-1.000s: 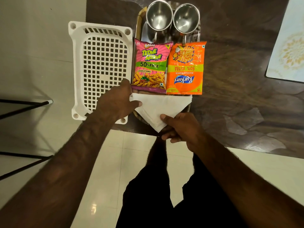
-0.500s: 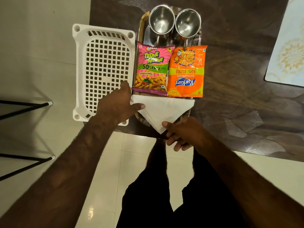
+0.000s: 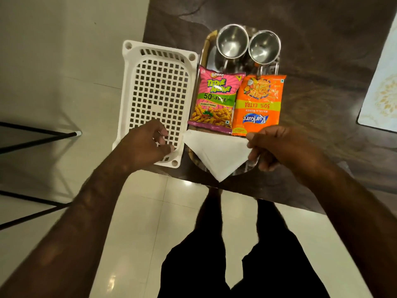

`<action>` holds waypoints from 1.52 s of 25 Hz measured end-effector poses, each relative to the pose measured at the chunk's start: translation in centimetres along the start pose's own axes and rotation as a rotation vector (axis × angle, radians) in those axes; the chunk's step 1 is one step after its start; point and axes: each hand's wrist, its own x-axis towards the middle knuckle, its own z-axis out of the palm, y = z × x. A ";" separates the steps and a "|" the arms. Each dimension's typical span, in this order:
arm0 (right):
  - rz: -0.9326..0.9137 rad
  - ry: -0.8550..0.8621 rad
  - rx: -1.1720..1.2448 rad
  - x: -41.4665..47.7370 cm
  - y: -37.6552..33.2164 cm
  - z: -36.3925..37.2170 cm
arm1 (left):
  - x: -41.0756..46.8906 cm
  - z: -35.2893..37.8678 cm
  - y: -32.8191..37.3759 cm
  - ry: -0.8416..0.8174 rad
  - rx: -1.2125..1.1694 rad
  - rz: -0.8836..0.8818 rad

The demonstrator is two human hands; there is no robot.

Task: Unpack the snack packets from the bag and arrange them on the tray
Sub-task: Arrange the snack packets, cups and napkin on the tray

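White napkin pinched at tray's near end

Left hand [image 3: 148,145] hovers loosely curled, empty, over the white basket [image 3: 156,91]. On the steel tray [image 3: 204,54], pink packet [image 3: 214,100] and orange packet [image 3: 257,104] lie side by side behind the napkin [image 3: 217,153]; right hand [image 3: 281,147] grips its right corner

Pink packet [image 3: 216,100], orange packet [image 3: 258,104] — flat, side-by-side on tray [image 3: 205,52].

Pink packet [image 3: 216,100]: "Bingo! Tedhe Medhe", "50% FREE", "Masala Tadka". Orange packet [image 3: 257,104], upside down: "Kurkure", "Masala Munch", "50% EXTRA".
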 end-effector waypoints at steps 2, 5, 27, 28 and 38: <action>-0.227 0.003 -0.085 0.8 -3.5 1.6 | -1.0 -0.3 -1.1 -0.136 0.157 0.070; -0.583 0.138 -0.386 3.4 -9.1 4.9 | -1.9 0.8 -2.2 -0.120 0.510 0.205; -0.639 0.275 -1.308 11.0 -14.2 10.1 | -2.6 4.4 -4.5 0.120 0.373 0.315; -0.644 0.261 -1.303 10.6 -14.3 10.1 | -2.7 4.3 -4.4 0.109 0.388 0.316; -0.417 0.544 -0.307 0.7 -3.2 1.7 | -0.4 1.9 2.5 0.057 -0.159 0.111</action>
